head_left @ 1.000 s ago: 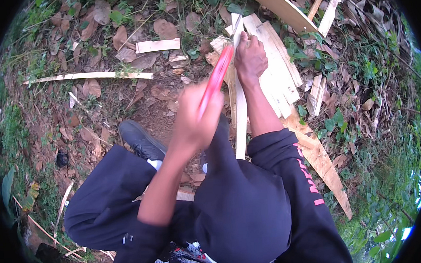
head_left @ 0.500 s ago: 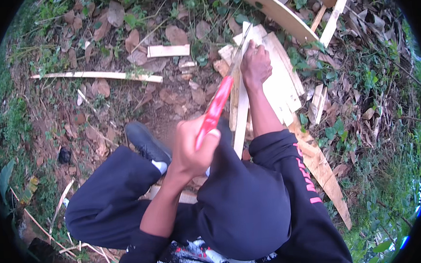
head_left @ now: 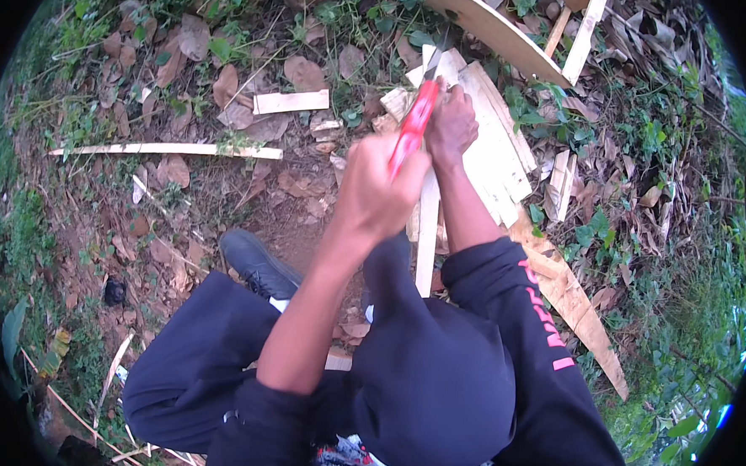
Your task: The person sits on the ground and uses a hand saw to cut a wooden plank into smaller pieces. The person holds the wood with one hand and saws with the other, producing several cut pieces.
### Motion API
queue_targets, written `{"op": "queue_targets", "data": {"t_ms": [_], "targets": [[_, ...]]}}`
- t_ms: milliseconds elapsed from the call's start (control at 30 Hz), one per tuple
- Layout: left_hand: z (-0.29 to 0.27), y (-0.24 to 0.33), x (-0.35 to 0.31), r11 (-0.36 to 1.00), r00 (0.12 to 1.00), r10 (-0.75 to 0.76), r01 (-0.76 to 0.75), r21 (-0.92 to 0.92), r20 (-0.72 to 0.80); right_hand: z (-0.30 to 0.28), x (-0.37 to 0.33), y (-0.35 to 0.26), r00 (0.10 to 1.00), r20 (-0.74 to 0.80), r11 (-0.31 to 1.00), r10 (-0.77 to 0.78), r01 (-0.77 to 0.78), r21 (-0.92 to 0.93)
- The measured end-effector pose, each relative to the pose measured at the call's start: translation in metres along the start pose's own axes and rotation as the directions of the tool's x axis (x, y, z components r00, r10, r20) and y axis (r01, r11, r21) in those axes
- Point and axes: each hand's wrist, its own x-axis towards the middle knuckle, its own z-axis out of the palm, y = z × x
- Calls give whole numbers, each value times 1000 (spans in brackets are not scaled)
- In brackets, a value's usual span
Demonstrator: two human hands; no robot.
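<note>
Left hand [head_left: 379, 190] swung up and forward, closing on right hand [head_left: 452, 128]. Red-handled knife [head_left: 414, 125] now over the upright wooden strip [head_left: 428, 230].

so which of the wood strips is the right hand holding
The upright pale strip under the right hand, standing on end; the other strips lie flat on the ground.

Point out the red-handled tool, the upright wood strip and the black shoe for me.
red-handled tool [head_left: 411, 130], head view, middle of its red handle
wood strip [head_left: 427, 230], head view, lower shaft
black shoe [head_left: 256, 263], head view, upper
</note>
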Motion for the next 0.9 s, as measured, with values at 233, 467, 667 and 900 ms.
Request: {"op": "queue_targets", "data": {"t_ms": [233,467,667,900], "targets": [[-4,10,-73,996,1000,19,-17,-85,15,-14,6,23,997,-77,999,22,-25,-36],[-31,64,-20,926,958,-250,279,-255,140,-7,-19,7,972,-172,987,-160,160,-15],[-116,153,-56,826,945,-195,303,-474,264,-11,-25,-5,991,-38,991,-131,131,-3],[-182,143,-58,923,968,9,-104,370,250,-4,-6,21,790,-315,822,-526,567,49]]}}
